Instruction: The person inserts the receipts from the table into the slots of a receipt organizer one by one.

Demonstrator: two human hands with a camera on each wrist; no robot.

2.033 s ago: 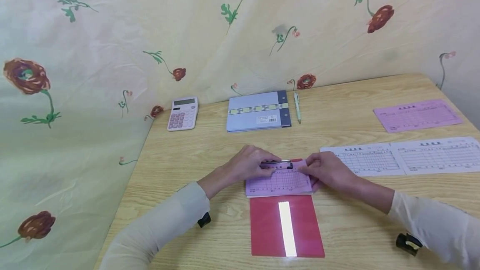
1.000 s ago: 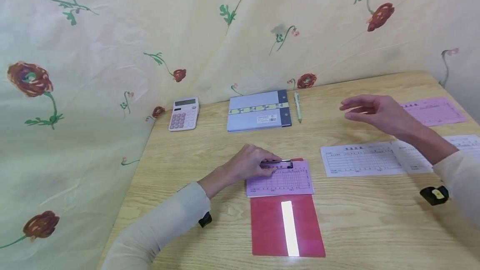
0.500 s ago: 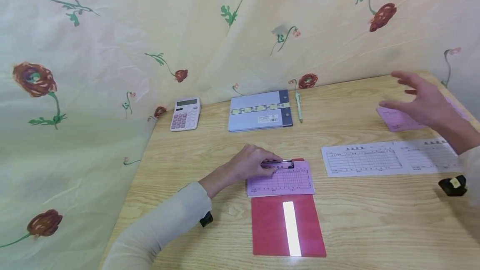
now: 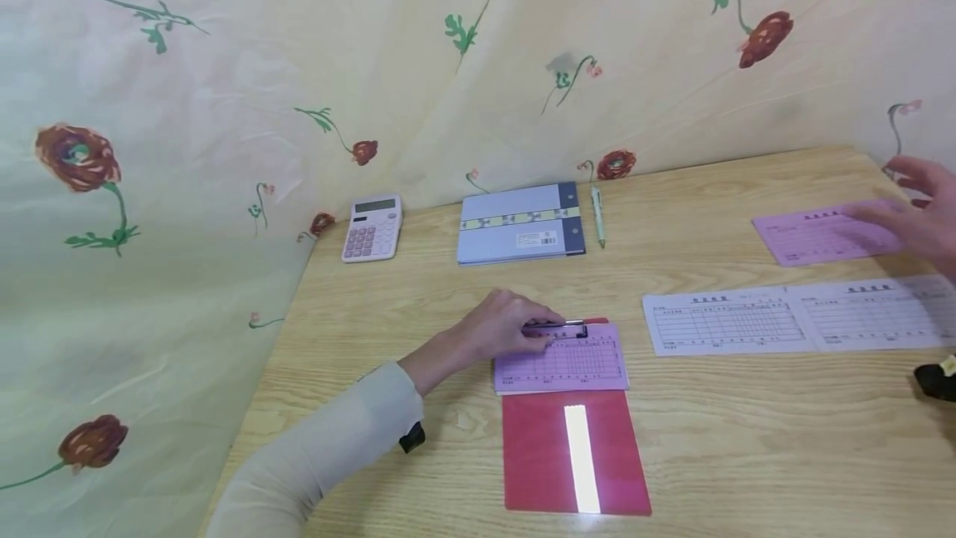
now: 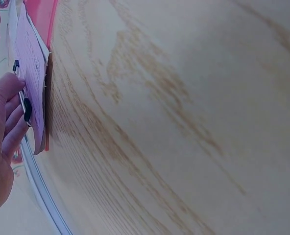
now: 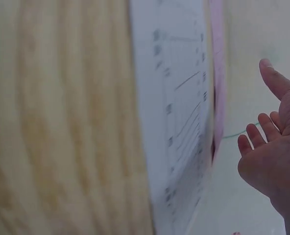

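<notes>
My left hand (image 4: 499,327) grips the metal clip (image 4: 573,323) at the top of a red clipboard (image 4: 534,455), thumb against the near side in the left wrist view. Under the clip lies a purple printed form (image 4: 571,365) on paler paper. At the right edge of the head view my right hand (image 4: 926,214) hovers by a pink printed form (image 4: 807,237), partly covering it. Its fingers are spread apart from the thumb with nothing between them, as the right wrist view (image 6: 279,152) also shows. Two white printed forms (image 4: 720,326) lie side by side in front of the pink one.
A calculator (image 4: 373,227) stands at the back left of the wooden table (image 4: 717,438). A blue binder (image 4: 515,243) and a pale green pen (image 4: 598,216) lie along the back. A flowered cloth (image 4: 418,73) hangs behind.
My right hand let go of the purple form's right side and moved right and away, to the pink form. My left hand has stayed on the clip.
</notes>
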